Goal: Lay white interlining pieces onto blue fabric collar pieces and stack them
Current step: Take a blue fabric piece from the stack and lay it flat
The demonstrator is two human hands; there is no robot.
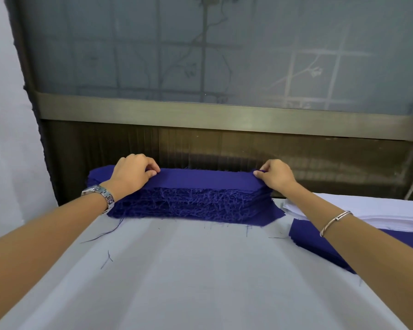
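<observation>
To lift flat, presumably, from pile [191, 203] at far edge of table [177, 270]: top piece [205, 179] pinched endwise, left hand [131, 173], right hand [275, 176].

there is one camera, worn on the person's head. it looks forward and down across the table [200, 282]. both arms come in from the bottom corners, so the camera sits above and just behind them. the left hand [134, 172] and the right hand [275, 176] show near the middle, by the blue stack [196, 201] at the table's far edge. the window panel [224, 55] straight ahead fills the top half, close behind the table. the wide lens bends lines near the edges.
</observation>
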